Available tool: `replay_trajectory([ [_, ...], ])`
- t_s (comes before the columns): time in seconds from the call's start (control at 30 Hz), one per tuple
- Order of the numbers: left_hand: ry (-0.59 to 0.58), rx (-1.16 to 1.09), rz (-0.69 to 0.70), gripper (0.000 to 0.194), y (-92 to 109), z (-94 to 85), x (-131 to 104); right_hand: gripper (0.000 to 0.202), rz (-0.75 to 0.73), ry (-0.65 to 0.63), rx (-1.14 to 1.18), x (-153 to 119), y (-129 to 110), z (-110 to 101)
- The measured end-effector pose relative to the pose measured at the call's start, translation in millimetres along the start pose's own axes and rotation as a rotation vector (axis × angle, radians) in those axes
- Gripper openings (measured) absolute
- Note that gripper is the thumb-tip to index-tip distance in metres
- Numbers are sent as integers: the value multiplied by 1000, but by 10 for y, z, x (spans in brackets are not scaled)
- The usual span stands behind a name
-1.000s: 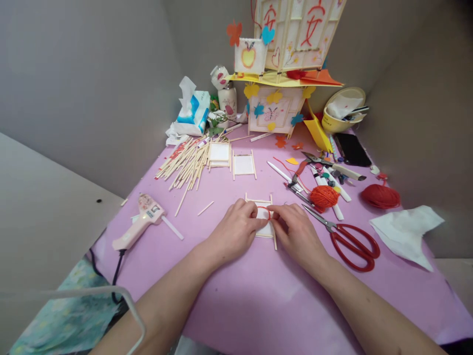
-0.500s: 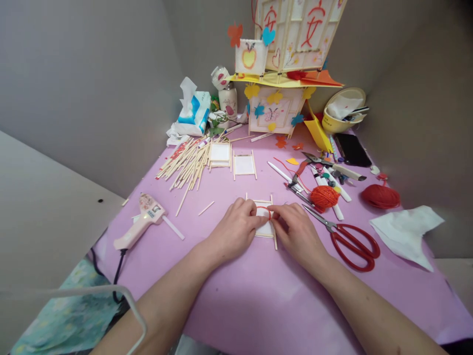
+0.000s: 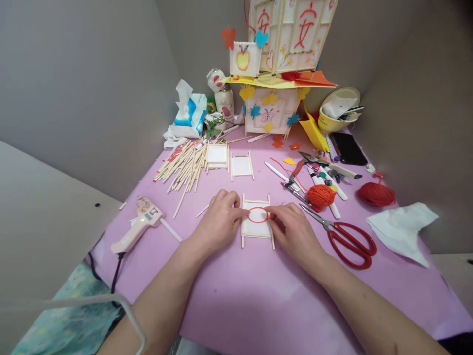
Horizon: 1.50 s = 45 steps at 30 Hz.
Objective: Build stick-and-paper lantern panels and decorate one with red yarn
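A ring of red yarn (image 3: 257, 222) lies on the white panel of a small wooden stick frame (image 3: 254, 232), which rests flat on the table. My left hand (image 3: 220, 219) is at the frame's left side. Its index finger stretches out to touch the ring's left edge, the other fingers loosely bent, holding nothing. On the opposite side, my right hand (image 3: 294, 226) has its fingertips closed at the ring's right edge, over the frame's right stick. To the right of that hand lie red-handled scissors (image 3: 351, 241) and a ball of orange-red yarn (image 3: 320, 197).
A glue gun (image 3: 142, 224) lies left. Behind are a pile of wooden sticks (image 3: 185, 165), two more stick frames (image 3: 241, 166), pliers (image 3: 295, 172) and pens. A decorated paper-and-stick lantern (image 3: 271, 111) stands at the back. Right are dark red yarn (image 3: 376, 195) and a tissue (image 3: 402, 227).
My left hand has drawn back leftward from the panel, leaving its index finger at the ring. The yarn ring now shows as a full oval. The whole view has shifted slightly.
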State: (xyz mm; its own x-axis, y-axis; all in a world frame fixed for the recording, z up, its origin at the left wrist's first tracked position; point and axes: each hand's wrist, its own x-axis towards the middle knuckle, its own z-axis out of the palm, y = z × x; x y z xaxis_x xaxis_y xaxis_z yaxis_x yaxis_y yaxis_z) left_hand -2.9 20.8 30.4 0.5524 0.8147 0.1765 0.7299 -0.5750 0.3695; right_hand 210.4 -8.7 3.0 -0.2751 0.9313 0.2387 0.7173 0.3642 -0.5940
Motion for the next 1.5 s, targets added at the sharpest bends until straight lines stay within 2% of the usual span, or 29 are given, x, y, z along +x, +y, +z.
replay_trajectory([
  [0.2,-25,49,-20,33,22,12,2,23,-9,-1,1,4,3,4],
  [0.37,48,41,-13,33,15,18,1,24,-6,-6,-8,5,-11,-1],
  [0.57,-27,36,-11,31,60,21,1,24,-18,8,-12,0,-6,-6],
  [0.8,-2,23,14,30,66,42,-6,25,-22,18,-10,-7,2,-5],
  [1.0,157,-44,21,29,125,73,-8,22,-15,17,-3,-4,-2,-18],
  [1.13,51,-51,91,23,238,183,-6,23,-24,24,-13,-4,9,-7],
  [1.23,-17,-20,93,25,301,257,-10,23,-38,36,-19,-3,17,1],
  [1.5,-25,-15,57,24,316,272,-2,22,-37,32,-17,-2,1,-17],
])
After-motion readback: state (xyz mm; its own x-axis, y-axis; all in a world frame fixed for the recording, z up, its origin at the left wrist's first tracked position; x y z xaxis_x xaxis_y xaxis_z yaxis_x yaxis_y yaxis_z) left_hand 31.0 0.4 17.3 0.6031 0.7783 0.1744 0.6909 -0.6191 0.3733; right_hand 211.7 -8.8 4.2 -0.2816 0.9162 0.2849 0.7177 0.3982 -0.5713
